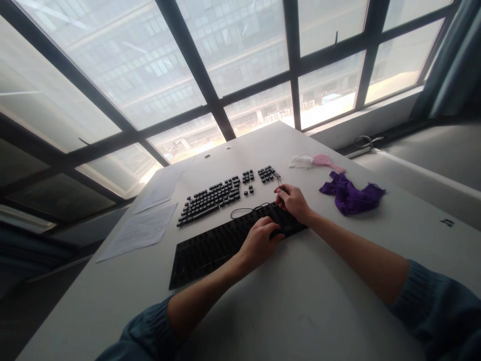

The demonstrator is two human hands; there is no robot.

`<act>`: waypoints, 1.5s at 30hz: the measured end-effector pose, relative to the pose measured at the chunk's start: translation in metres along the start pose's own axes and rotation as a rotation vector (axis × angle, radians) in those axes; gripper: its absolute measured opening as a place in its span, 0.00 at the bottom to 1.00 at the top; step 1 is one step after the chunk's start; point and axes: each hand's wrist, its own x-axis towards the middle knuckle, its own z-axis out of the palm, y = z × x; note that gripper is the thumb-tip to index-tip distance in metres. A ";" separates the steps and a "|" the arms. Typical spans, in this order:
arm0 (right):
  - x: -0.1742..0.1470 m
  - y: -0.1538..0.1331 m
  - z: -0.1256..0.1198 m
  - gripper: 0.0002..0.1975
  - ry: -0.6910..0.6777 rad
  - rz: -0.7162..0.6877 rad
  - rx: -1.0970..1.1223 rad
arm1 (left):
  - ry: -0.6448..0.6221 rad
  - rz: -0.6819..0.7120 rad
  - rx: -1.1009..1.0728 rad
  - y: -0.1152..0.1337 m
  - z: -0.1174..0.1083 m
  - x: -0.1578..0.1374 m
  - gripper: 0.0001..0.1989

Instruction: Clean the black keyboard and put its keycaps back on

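A black keyboard base [210, 250] lies at a slant on the white table, its keycaps seemingly off. My left hand [259, 241] rests on its right part, thumb and forefinger apart; the other fingertips are partly hidden. Above the base's far right end, my right hand [293, 202] is closed around a wire keycap puller [278, 180], whose thin metal prongs point away from me. A dark keycap [277, 175] shows at the prong tips; whether it is gripped I cannot tell. Beyond the base, loose black keycaps [212, 196] lie laid out in keyboard order.
A thin black cable [240, 210] loops behind the base. Paper sheets [141, 233] lie at the left. To the right are a crumpled purple cloth [353, 195], a pink brush [326, 161] and a white tissue [300, 160]. Windows [248, 45] stand beyond the table [300, 301].
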 end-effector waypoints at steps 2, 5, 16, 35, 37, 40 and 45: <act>0.000 0.001 0.000 0.08 -0.002 -0.006 0.000 | 0.041 -0.004 -0.030 -0.001 0.004 -0.003 0.04; 0.001 0.001 0.001 0.07 -0.008 -0.013 0.005 | 0.085 -0.018 -0.081 0.000 0.007 -0.007 0.04; 0.002 0.001 0.000 0.06 -0.003 0.000 -0.004 | 0.299 -0.182 0.075 -0.055 -0.046 0.071 0.10; 0.004 0.002 0.000 0.06 -0.005 0.011 -0.003 | 0.234 -0.343 0.368 -0.135 -0.028 0.127 0.10; 0.004 0.002 0.000 0.06 -0.007 0.011 0.003 | 0.239 -0.345 0.357 -0.133 -0.032 0.127 0.15; 0.004 0.002 -0.001 0.06 -0.006 0.013 0.010 | 0.272 -0.304 0.316 -0.118 -0.041 0.123 0.18; 0.001 0.002 0.002 0.08 0.007 0.017 0.014 | 0.195 -0.104 0.140 -0.051 -0.041 0.083 0.07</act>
